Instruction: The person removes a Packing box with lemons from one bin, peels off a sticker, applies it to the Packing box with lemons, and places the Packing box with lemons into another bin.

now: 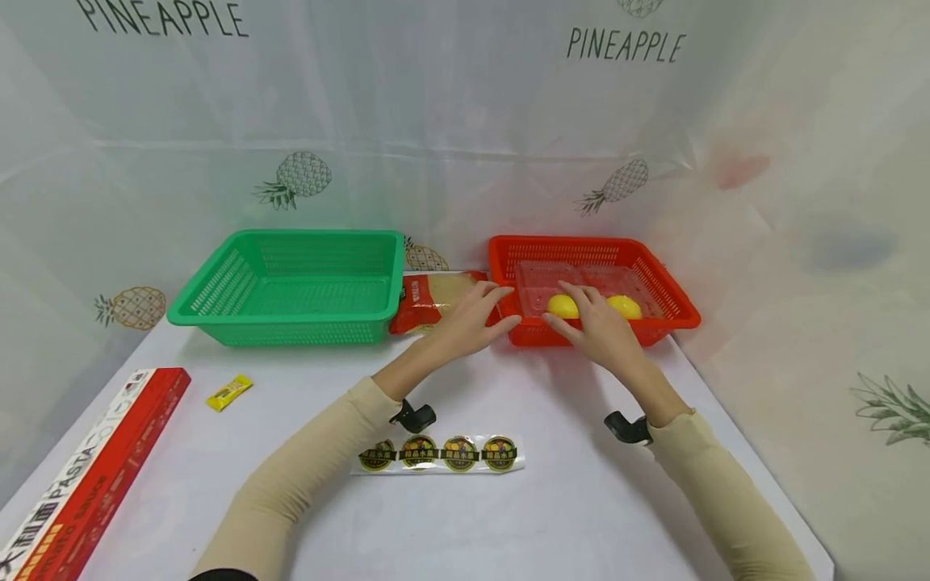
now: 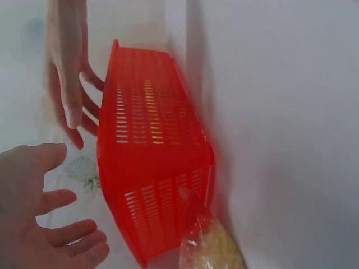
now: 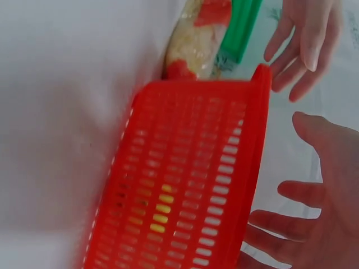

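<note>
In the head view a red basket (image 1: 664,324) stands at the back right, holding clear plastic boxes (image 1: 541,278) and two yellow round fruits (image 1: 624,307). My right hand (image 1: 599,327) reaches over the basket's front rim, fingers spread close to one yellow fruit (image 1: 562,306). My left hand (image 1: 472,319), thumb and fingers apart, is by the basket's left end, in front of a red and clear bag (image 1: 421,303). Both wrist views show the hands beside the basket's upper rim, with nothing in either grasp. Yellow shows through the slots of the basket wall (image 3: 168,162).
A green basket (image 1: 291,332) stands at the back left. A strip of round stickers (image 1: 459,454) lies in front, partly under my left forearm. Farther left are a small yellow packet (image 1: 229,392) and a long red pasta box (image 1: 109,476). A patterned curtain (image 1: 450,121) hangs behind.
</note>
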{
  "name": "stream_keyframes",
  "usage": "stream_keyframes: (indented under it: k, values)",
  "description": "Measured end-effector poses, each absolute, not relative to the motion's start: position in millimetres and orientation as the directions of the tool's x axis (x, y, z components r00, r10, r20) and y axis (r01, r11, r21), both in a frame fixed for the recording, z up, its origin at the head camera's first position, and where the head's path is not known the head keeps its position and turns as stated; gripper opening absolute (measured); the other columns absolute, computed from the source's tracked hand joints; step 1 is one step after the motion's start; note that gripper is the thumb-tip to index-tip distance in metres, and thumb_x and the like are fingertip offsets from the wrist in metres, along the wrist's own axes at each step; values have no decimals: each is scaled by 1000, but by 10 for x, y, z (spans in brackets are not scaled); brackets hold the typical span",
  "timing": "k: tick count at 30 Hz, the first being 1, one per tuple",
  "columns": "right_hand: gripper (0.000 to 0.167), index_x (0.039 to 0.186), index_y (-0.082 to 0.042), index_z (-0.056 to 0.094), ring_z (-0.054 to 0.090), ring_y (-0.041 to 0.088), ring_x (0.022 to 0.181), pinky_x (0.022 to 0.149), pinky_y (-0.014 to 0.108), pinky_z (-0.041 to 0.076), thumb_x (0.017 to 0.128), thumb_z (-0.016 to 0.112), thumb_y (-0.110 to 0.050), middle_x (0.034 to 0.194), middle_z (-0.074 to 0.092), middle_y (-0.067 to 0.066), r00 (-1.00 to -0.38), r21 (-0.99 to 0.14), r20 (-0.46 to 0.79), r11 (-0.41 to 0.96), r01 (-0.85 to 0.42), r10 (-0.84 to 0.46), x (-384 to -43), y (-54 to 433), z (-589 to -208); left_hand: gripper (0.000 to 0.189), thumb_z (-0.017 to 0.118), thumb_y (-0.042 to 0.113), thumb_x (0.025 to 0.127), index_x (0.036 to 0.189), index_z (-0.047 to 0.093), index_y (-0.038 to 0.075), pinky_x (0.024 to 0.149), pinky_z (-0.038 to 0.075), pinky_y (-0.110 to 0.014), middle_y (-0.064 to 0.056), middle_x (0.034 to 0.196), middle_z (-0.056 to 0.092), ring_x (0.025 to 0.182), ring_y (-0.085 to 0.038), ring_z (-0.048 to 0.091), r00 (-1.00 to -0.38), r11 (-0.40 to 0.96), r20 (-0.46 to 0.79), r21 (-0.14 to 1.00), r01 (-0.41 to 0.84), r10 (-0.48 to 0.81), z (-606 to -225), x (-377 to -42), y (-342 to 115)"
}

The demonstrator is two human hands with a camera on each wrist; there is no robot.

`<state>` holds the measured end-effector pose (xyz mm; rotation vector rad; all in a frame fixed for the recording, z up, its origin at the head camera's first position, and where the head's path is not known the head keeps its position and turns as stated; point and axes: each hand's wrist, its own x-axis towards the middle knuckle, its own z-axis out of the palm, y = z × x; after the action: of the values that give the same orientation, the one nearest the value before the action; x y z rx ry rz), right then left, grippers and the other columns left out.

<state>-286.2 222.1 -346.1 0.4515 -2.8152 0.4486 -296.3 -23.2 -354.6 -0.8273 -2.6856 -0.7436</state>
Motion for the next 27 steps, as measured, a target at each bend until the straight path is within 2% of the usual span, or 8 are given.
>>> stream_keyframes:
  k: [7, 11, 17, 21, 24, 27]
  values:
    - [82, 154, -13, 30, 44, 50, 131, 97, 70, 42, 92, 57, -58, 150, 39, 28, -944, -328, 182, 888, -323, -276, -3118, 2368, -3392, 54, 55, 40, 99, 143, 49, 9, 108, 46, -42, -10, 145, 47, 132, -23, 47, -800, 654, 346, 460, 601, 491, -3532, -3205, 66]
    - [86, 154, -10, 27, 41, 51, 134, 100, 71, 39, 91, 55, -62, 152, 36, 29, -955, -331, 121, 896, -295, -270, -3267, 2448, -3347, 55, 55, 38, 100, 146, 46, 9, 108, 47, -41, -12, 147, 45, 132, -24, 48, -816, 665, 307, 475, 577, 489, -3504, -3336, 266]
    - [85, 154, -11, 27, 34, 49, 139, 104, 70, 36, 91, 58, -59, 156, 32, 25, -970, -386, 51, 891, -239, -238, -3474, 2526, -3281, 59, 51, 39, 101, 151, 36, 12, 109, 45, -45, -18, 149, 41, 130, -31, 51, -868, 747, 175, 449, 491, 465, -3483, -3473, 563]
    - [83, 154, -10, 28, 34, 48, 139, 107, 68, 35, 92, 58, -57, 156, 32, 24, -967, -441, 26, 865, -240, -255, -3618, 2563, -3301, 60, 51, 37, 101, 152, 32, 10, 107, 47, -47, -20, 147, 42, 126, -35, 54, -906, 798, 69, 450, 401, 417, -3391, -3485, 687]
    - [82, 154, -9, 29, 33, 48, 139, 108, 67, 34, 93, 57, -57, 157, 31, 24, -965, -457, 1, 858, -235, -264, -3687, 2594, -3327, 63, 50, 37, 102, 154, 28, 8, 112, 41, -49, -18, 152, 39, 135, -36, 46, -926, 822, -10, 464, 330, 378, -3319, -3487, 748]
    - [81, 154, -10, 28, 32, 48, 140, 109, 67, 33, 93, 57, -56, 157, 30, 24, -962, -471, -24, 852, -228, -271, -3712, 2611, -3339, 65, 49, 37, 102, 156, 24, 9, 118, 32, -48, -11, 157, 37, 146, -33, 34, -933, 839, -79, 468, 277, 352, -3284, -3491, 792]
